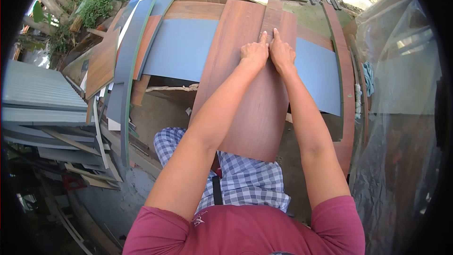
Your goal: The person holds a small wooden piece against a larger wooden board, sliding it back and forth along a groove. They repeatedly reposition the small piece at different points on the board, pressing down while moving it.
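Observation:
A long reddish-brown wood-grain panel (257, 108) slants from my lap up onto other boards. On its far part lies a narrow wood-grain strip (272, 15), running lengthwise. My left hand (255, 53) is on the near part of this strip, its index finger stretched forward and the other fingers curled. Close beside it, my right hand (283, 55) rests on the strip's right side, index finger also pointing away from me. Both hands look closed about the strip; their undersides and the strip's near end are hidden.
Blue-grey boards (181, 45) lie beneath the panel. Long dark boards (125, 80) and a brown offcut (102, 63) lean at the left, near stacked sheets (42, 89). A curved brown board (342, 75) and clear plastic sheeting (401, 137) stand at the right.

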Action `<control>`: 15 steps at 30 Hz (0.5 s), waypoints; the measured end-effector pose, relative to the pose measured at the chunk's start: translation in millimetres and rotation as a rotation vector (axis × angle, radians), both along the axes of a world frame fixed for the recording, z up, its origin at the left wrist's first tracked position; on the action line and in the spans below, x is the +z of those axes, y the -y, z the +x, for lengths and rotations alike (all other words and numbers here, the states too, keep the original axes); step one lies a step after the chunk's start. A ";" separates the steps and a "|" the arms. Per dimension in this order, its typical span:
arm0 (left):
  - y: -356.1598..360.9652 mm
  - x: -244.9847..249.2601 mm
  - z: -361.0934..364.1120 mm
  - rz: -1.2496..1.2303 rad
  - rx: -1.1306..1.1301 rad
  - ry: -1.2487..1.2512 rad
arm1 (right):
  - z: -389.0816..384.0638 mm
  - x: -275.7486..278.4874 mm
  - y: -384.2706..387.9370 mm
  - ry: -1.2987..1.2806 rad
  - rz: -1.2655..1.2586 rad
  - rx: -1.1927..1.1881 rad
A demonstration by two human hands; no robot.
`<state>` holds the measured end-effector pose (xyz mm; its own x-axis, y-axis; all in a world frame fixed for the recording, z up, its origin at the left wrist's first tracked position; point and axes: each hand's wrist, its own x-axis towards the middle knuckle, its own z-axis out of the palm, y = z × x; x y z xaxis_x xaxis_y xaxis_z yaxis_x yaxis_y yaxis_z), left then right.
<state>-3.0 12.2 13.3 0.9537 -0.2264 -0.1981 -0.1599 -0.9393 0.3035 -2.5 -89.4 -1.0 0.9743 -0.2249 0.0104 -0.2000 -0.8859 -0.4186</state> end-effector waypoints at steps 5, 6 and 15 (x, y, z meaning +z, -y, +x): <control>0.6 -16.1 -0.5 -0.098 0.081 0.070 | 4.6 0.1 -4.7 -0.067 -0.108 0.038; -1.9 -8.7 -5.3 -0.117 0.096 0.069 | 3.6 -0.9 -3.7 -0.075 -0.124 0.043; -22.2 3.3 -73.1 -0.099 0.095 -0.020 | -51.9 -5.4 -6.9 -0.105 -0.261 0.185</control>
